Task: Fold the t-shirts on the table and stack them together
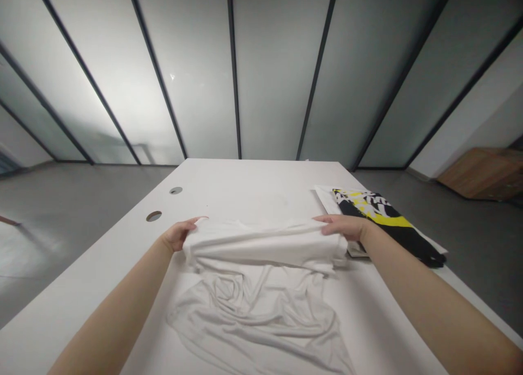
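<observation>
A white fabric garment (261, 249), perhaps a shirt, is stretched between my two hands, its upper part folded into a band. Its lower part lies crumpled in loose wrinkles on the white table (261, 184), toward me. My left hand (180, 234) pinches the band's left end, thumb and fingers closed on the cloth. At the opposite end, my right hand (343, 226) grips the fabric with its fingers partly over the top edge. Some fingertips are hidden behind the cloth.
To the right of my right hand lies a folded black, yellow and white printed cloth (379, 217) on a white sheet or packet. Two round holes pierce the table's left side. Frosted glass panels (265, 80) stand behind the table; a wooden box (482, 173) sits on the floor at right.
</observation>
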{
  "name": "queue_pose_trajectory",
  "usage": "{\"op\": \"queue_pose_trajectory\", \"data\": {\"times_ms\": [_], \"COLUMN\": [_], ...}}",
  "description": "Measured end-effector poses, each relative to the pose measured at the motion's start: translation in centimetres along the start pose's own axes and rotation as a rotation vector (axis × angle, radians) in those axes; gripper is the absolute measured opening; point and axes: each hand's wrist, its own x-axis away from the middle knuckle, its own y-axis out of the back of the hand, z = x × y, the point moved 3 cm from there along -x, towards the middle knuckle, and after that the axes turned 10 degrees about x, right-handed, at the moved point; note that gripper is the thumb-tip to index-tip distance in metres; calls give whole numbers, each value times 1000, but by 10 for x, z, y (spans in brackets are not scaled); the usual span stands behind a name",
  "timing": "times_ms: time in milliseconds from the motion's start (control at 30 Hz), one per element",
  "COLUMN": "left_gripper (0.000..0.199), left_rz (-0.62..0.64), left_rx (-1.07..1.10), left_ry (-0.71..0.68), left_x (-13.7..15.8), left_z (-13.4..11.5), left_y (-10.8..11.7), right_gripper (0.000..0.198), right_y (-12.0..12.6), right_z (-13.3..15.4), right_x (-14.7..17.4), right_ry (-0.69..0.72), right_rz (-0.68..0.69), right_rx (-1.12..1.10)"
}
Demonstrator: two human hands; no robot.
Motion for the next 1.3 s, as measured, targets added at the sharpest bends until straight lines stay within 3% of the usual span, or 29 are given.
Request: {"op": "queue_pose_trajectory", "data": {"times_ms": [200,300,367,467,533,600,667,733,800,867,1033,1167,1300], "left_gripper": [83,81,77,66,57,49,41,38,40,46,55,60,57], "left_rz": [170,159,35,-334,-632,-799,-759,-604,-467,-416,-423,-457,-323], "left_rx": [-98,-105,-102,-228,-467,-769,-1004,-1147,-1254,-1317,-1390,-1500,-1472], "left_ry": [217,179,34,-255,-385,-440,-463,-471,-445,-417,-337,-257,-166], "left_x": [25,18,1,-29,-43,-50,-54,-55,-53,-49,-29,11,49], "left_z": [15,1,-21,-61,-79,-81,-66,-38,-8,16,37,42,38], "left_y": [11,15,19,21,14,-8,-40,-75,-103,-119,-121,-129,-134], "right_gripper": [67,58,50,45,52,56,53,52,53,56,64,68,81], "right_y": [-16,-14,-1,25,31,19,-6,-37,-65,-84,-96,-106,-119], "right_z": [-16,-10,1,22,32,37,34,26,15,6,2,3,13], "right_x": [14,5,-12,-42,-57,-72,-87,-101,-110,-115,-109,-91,-58], "right_ry": [-79,-132,-107,-21,-7,39,110,109,38,-46,-77,-76,-143], "right_rz": [175,165,-28,-655,-1047,-1215,-1166,-1032,-896,-809,-702,-595,-367], "right_rx": [-38,53,153,358,536,709,844,937,1023,1088,1166,1191,1165]}}
